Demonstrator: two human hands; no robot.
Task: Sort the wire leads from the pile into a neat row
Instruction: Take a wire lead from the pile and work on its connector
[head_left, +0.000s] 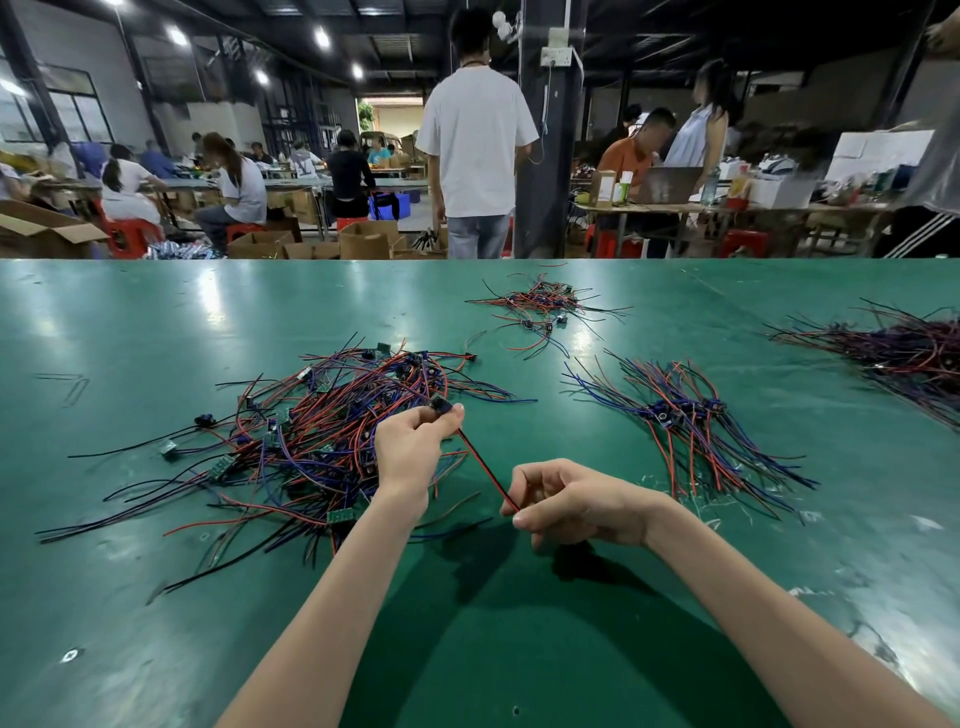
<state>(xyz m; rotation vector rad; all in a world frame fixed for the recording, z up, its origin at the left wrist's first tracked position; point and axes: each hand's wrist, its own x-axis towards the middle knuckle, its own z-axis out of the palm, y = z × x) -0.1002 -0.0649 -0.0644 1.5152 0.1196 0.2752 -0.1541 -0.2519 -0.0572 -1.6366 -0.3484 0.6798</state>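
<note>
A tangled pile of red, black and blue wire leads (322, 431) with small green boards lies on the green table (156, 322), left of centre. My left hand (410, 452) pinches the small black component end of one red-and-black wire lead (485, 475) just above the pile's right edge. My right hand (566, 501) pinches the same lead's free end, so the lead runs taut between both hands. To the right, a sorted bundle of leads (685, 415) lies fanned out with its components side by side.
A smaller loose pile of leads (543, 306) sits further back at centre, and a dark dense bundle (904, 353) lies at the far right. Beyond the table's far edge a person in a white shirt (475, 140) stands; others work at benches.
</note>
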